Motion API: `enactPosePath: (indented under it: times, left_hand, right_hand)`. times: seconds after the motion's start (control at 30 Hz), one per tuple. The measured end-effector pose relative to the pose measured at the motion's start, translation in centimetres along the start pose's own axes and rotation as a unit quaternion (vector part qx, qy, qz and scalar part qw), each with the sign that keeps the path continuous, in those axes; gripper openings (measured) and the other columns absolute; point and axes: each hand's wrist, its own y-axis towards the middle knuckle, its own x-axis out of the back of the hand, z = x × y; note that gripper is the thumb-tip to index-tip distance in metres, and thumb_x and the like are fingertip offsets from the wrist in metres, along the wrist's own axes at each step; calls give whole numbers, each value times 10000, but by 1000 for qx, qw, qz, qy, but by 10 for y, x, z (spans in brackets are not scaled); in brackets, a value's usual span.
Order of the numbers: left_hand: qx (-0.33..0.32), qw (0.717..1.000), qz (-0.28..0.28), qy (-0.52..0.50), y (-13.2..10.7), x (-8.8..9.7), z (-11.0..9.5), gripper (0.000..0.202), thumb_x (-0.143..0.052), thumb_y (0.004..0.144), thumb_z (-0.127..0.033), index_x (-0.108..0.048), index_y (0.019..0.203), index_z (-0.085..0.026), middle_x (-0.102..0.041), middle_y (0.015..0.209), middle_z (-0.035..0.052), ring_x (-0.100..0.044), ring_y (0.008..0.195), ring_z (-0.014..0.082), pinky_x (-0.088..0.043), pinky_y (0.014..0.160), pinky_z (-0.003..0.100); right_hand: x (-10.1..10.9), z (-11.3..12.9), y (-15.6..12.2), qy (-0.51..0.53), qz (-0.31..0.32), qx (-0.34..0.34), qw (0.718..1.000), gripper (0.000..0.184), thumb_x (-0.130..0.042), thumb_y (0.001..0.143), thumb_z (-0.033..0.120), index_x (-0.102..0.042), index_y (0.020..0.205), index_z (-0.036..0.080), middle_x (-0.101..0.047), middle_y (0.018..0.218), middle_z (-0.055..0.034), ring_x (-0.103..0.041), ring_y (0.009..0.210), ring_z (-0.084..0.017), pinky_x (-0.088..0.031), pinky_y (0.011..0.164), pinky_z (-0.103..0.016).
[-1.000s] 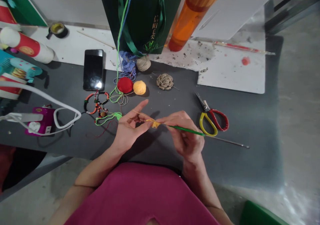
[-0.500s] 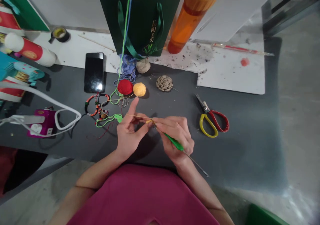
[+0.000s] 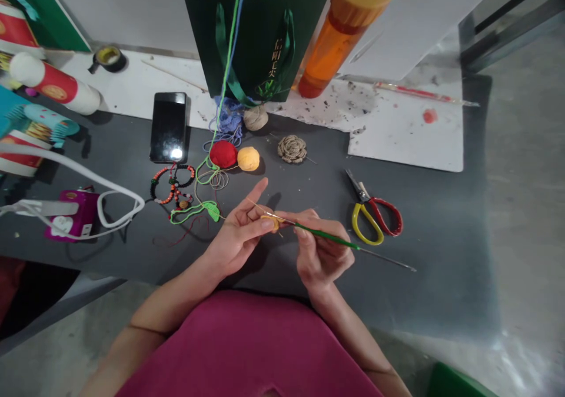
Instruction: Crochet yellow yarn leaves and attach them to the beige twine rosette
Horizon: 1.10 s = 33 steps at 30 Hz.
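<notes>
Between thumb and fingers my left hand (image 3: pixel 241 232) pinches a small piece of yellow crochet (image 3: pixel 274 223), its index finger stretched out with yellow yarn running over it. My right hand (image 3: pixel 324 249) is closed round the green handle of a crochet hook (image 3: pixel 329 236). The hook's thin tip reaches to the yellow piece, and its other metal end sticks out to the right. Beyond my hands lie a yellow yarn ball (image 3: pixel 248 159) and a red yarn ball (image 3: pixel 223 154), side by side. A small green crocheted piece (image 3: pixel 212 210) rests left of my left hand.
Yellow-and-red-handled scissors (image 3: pixel 374 209) lie to the right. A beige crocheted flower (image 3: pixel 292 149), phone (image 3: pixel 168 127), beaded bracelets (image 3: pixel 172 184) and purple plug adapter (image 3: pixel 73 216) with white cables are on the grey table. Behind stand a dark green bag (image 3: pixel 260 44) and an orange bottle (image 3: pixel 339 38).
My right hand has turned, so the hook now lies flatter and points right instead of down toward me. The left index finger has tilted rightward, and more of the yellow piece shows.
</notes>
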Motion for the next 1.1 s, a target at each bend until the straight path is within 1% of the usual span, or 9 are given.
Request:
enactPosePath:
  times: [0.17,0.27,0.43,0.53,0.67,0.8,0.9,1.03,1.1]
  left_hand:
    - [-11,1000,-2,9,2,2,0,768,-883,686,-138,-616,1400,-233,-666,677,-93,-614,671,64,-487,772,230]
    - [-2,1000,-1,16,2,3,-2,711,-877,681,-132,-657,1349,-241,-661,683,-87,-620,685,72,-484,760,233]
    - [6,1000,6,19,1,2,-3,615,-892,656,-150,-733,1241,-250,-636,700,-75,-596,662,71,-478,738,246]
    - [-7,999,13,40,0,0,-1,619,-900,655,-162,-739,1242,-271,-618,713,-71,-611,706,83,-485,762,254]
    - [-42,996,9,74,-2,-1,-1,616,-893,675,-168,-733,1255,-299,-618,760,-65,-599,724,78,-491,766,250]
    - [-64,993,19,93,0,3,-2,574,-883,716,-252,-728,1268,-285,-624,760,-52,-615,739,103,-500,770,277]
    - [-63,992,6,109,1,6,-2,633,-902,691,-223,-711,1293,-268,-654,760,-51,-619,726,94,-497,752,255]
    - [-68,991,-20,116,1,4,-2,782,-909,676,-183,-633,1403,-271,-706,764,-44,-640,718,101,-509,746,250]
    - [-75,991,-37,107,1,2,-1,808,-908,677,-173,-614,1424,-266,-721,759,-44,-643,714,99,-514,753,246]
  right_hand:
    - [5,-1,-1,-25,-52,-21,998,101,-634,960,226,-690,1035,263,-714,803,19,-693,589,-137,-583,617,-334]
    - [8,1,0,-46,-56,-92,993,66,-633,963,304,-673,954,252,-693,819,17,-661,557,-119,-582,591,-316]
    - [7,2,5,128,-7,-230,965,89,-600,989,371,-631,974,289,-720,703,44,-673,544,-140,-555,518,-278]
    - [2,0,3,202,1,-259,945,76,-673,952,372,-663,956,296,-759,738,48,-701,581,-143,-579,541,-275]
    - [0,-3,-5,178,-11,-231,956,46,-743,907,293,-724,948,287,-791,842,34,-733,670,-130,-602,609,-262]
    - [1,-2,-6,153,-1,-233,960,52,-712,929,307,-733,953,267,-778,804,20,-733,655,-143,-604,592,-275]
    - [1,0,-1,121,3,-207,971,59,-698,937,306,-728,955,259,-781,809,13,-725,638,-143,-604,579,-283]
    - [2,2,6,26,48,-61,997,147,-661,948,197,-735,1050,272,-826,897,-15,-766,730,-172,-618,644,-328]
    - [3,1,7,-60,68,27,996,246,-691,913,138,-743,1100,291,-838,977,-27,-789,806,-195,-625,684,-358]
